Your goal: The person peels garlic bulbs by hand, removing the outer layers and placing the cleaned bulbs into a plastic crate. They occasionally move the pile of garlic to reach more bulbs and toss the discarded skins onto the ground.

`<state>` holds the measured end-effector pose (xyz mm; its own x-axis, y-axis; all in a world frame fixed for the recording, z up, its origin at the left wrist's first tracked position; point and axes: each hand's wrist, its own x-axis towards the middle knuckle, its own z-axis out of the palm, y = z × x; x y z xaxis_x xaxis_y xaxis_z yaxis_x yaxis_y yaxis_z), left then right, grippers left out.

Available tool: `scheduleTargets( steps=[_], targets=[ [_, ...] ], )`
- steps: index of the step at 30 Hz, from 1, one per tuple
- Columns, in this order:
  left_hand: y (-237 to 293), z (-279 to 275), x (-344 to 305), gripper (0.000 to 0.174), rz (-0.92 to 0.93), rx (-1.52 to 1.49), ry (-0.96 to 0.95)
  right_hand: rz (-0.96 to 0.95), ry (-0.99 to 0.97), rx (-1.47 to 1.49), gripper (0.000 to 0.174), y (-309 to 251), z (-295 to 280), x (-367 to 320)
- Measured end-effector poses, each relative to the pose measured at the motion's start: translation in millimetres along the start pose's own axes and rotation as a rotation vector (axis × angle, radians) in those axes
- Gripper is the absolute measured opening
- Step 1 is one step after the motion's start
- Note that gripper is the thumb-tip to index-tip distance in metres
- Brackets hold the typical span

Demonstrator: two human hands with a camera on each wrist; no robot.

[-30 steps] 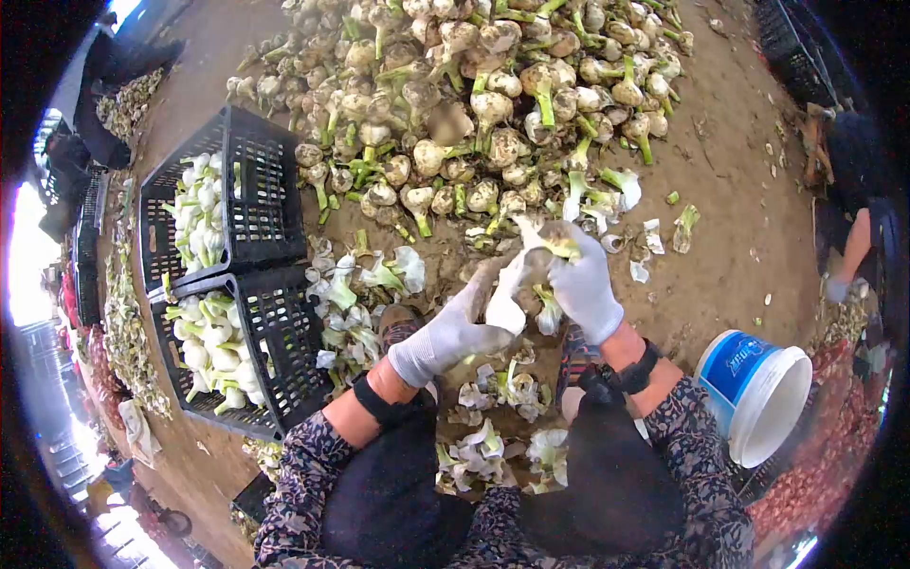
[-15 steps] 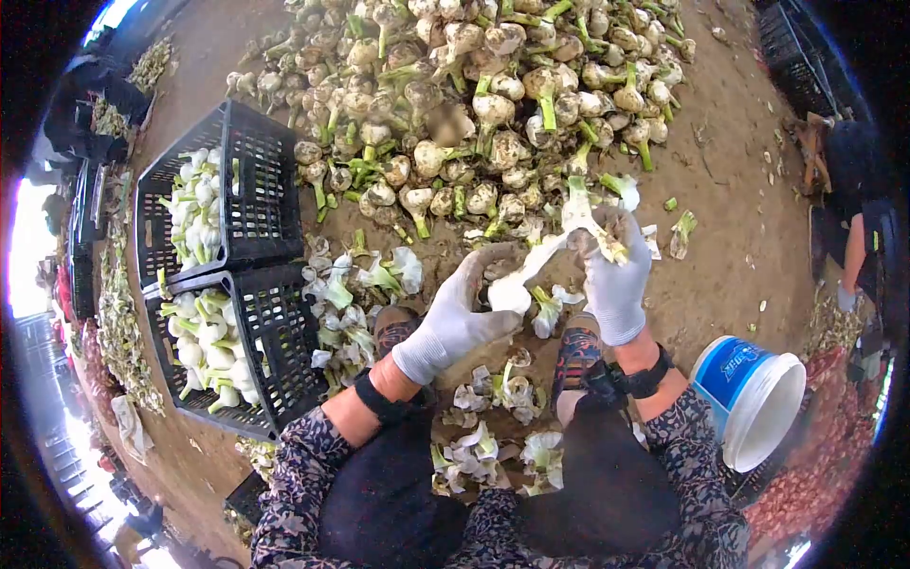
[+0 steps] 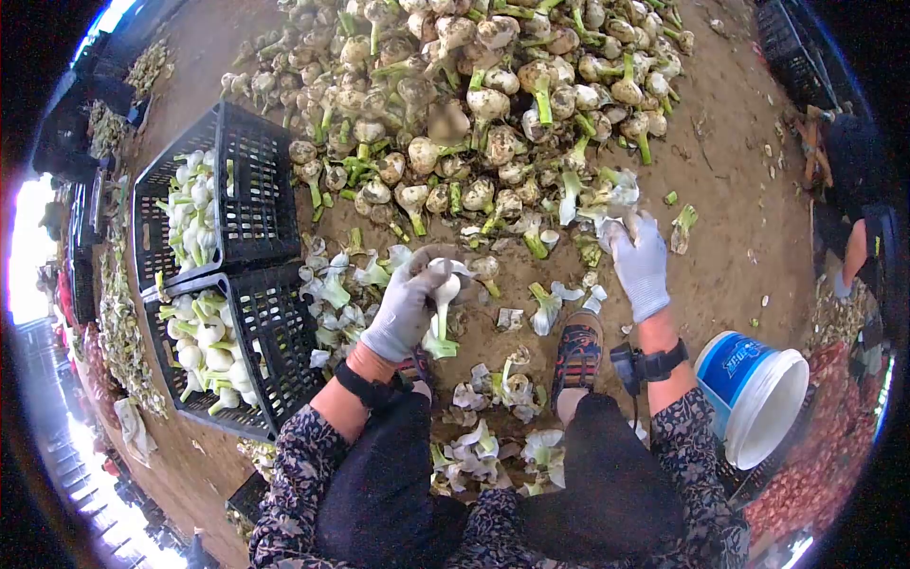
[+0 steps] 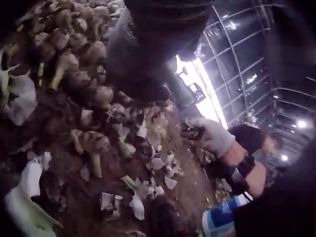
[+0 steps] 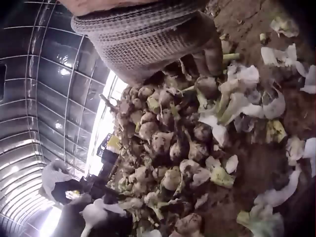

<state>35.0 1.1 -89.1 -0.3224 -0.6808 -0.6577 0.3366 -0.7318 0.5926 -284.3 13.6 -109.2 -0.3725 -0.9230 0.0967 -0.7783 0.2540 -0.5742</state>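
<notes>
A big heap of dirt-crusted, green-stalked bulbs (image 3: 493,104) lies on the earth floor ahead of the person. To its left sit two black slatted plastic crates (image 3: 256,190), one behind the other (peeled white bulbs (image 3: 204,341) in both). A blue-and-white plastic bucket (image 3: 758,379) sits at the right. Loose pale peelings (image 3: 493,446) lie between the knees, and the gloved right hand (image 3: 640,266) is at the heap's near edge.

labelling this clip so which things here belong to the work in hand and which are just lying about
In the job: left hand gripping a peeled bulb; right hand at the edge of the unpeeled pile; black crates holding peeled bulbs.
Lying about: white bucket; peelings on the ground by the feet.
</notes>
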Motion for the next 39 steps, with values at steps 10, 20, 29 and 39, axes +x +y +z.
scheduleTargets(
  steps=[10,20,29,39],
  targets=[
    [-43,41,12,0.106,0.518,0.982,-0.169,0.121,-0.796,0.686,0.049,-74,36,-68],
    [-43,52,2,0.107,0.569,1.147,-0.209,0.336,-0.492,0.653,0.023,-21,26,-37],
    [-40,59,12,0.087,0.371,1.324,-0.113,0.344,-0.538,0.819,0.024,-34,36,-56],
    [-57,14,69,0.044,0.198,1.633,-0.226,0.115,-0.617,0.426,0.017,-17,43,-80]
  ],
)
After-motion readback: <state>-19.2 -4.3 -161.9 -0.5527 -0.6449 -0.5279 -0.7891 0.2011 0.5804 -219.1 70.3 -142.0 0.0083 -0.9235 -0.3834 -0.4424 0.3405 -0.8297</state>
